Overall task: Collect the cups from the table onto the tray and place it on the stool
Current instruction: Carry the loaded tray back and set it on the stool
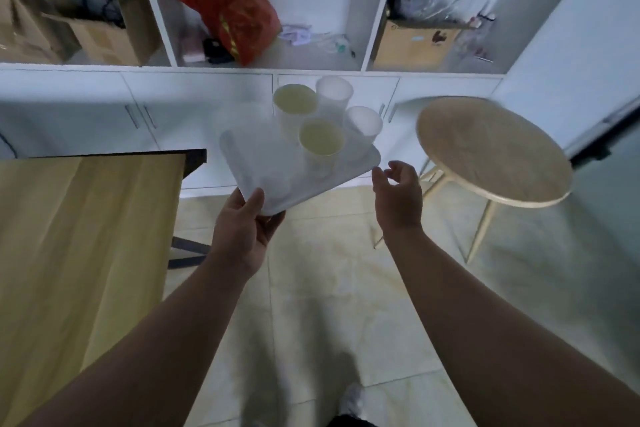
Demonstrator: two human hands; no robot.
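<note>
- Step: tray (249,163) with four cups (320,140) in transit toward stool (491,152).
- Left hand (242,229): grasping tray corner.
- Right hand (398,194): fingers released, beside tray edge.
- Next: level carry, centred set-down.

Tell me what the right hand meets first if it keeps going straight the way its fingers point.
Probably the tray: the right hand is open, fingertips aimed up-left at the tray's near right edge, just short of it. Depth is unclear, so it could pass beneath.

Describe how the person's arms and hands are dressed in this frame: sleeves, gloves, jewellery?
Both forearms are bare as far as the frame shows, no sleeves in view. The left hand and right hand wear no gloves; no watch, ring or bracelet shows, though the picture is blurred.
</note>
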